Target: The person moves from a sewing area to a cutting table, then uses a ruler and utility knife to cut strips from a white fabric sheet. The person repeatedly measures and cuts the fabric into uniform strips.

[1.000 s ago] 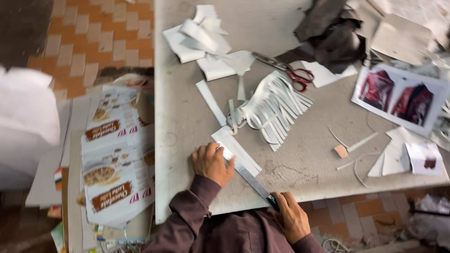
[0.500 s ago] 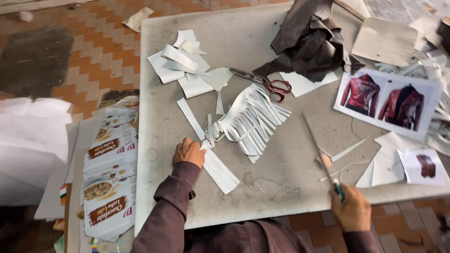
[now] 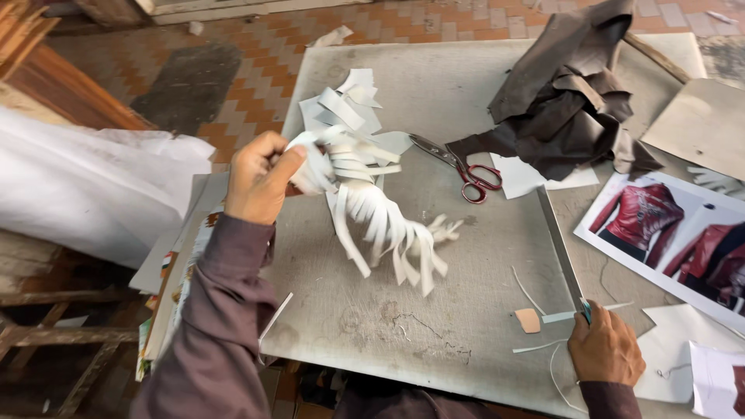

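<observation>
Open grey worktop (image 3: 434,326) lying bare between both hands, front edge close. Left hand (image 3: 260,178) raised over the left edge, fingers (image 3: 289,164) pinching a bunch of white fringed strips (image 3: 372,209), ends dangling onto the surface. Right hand (image 3: 607,351) closed around a long metal ruler (image 3: 560,252) near the front edge. Scissors (image 3: 462,167) lying beyond; tiled floor (image 3: 233,85) around.

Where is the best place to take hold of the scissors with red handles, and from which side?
Grip the scissors at the red loops, coming from the near right. They lie flat on the table, blades shut and pointing up-left, and the loops look free of the dark leather.
</observation>
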